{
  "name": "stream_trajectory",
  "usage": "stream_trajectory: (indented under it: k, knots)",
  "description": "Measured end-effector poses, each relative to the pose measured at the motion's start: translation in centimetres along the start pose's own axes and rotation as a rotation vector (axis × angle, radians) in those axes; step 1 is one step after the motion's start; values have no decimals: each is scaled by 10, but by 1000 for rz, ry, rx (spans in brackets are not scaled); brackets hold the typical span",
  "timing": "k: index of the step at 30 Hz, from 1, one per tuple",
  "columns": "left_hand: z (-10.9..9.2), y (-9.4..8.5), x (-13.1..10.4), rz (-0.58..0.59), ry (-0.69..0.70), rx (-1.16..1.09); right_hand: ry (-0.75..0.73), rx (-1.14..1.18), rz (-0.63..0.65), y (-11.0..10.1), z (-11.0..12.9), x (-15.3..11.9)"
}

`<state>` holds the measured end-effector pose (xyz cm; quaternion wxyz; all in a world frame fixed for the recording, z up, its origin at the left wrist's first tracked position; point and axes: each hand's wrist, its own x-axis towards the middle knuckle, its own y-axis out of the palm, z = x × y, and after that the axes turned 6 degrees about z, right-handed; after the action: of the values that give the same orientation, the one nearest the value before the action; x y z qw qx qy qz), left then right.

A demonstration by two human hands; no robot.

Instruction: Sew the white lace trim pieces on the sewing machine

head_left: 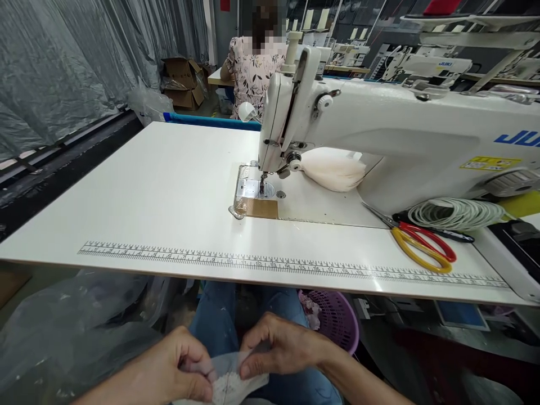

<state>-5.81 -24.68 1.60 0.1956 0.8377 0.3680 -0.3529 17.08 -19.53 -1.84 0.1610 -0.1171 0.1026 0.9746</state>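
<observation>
Over my lap, below the table's front edge, both hands hold a piece of sheer white lace fabric [230, 387]. My left hand [183, 368] pinches its left side, fingers curled in. On the other side my right hand [274, 346] grips the fabric between thumb and index finger. The lace shows between the two hands, and part of it runs out at the bottom of the view. Beyond them stands a white sewing machine [392, 118], its presser foot [262, 185] over the metal needle plate.
Scissors [422, 244] with red and yellow handles lie at the right beside a coil of pale cord [455, 214]. A printed ruler [253, 262] runs along the white table [169, 197]. Under it stands a purple basket [343, 323]. Another person [255, 73] sits ahead, back turned.
</observation>
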Motion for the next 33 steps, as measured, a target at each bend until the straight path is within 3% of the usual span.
stream_trajectory:
  k: [7, 15, 23, 28, 33]
  knots:
    - [-2, 0, -2, 1, 2, 13, -64, 24, -17, 3, 3, 6]
    - [0, 0, -3, 27, 43, -48, -16, 130, 9, 5, 2, 7]
    - [6, 0, -3, -2, 45, -34, -13, -49, -8, 8, 4, 9]
    - [8, -1, -5, 46, 52, -92, -13, -30, 36, 6, 5, 9]
    - [8, -2, -5, 39, 42, 14, -19, -59, 70, 3, 7, 6]
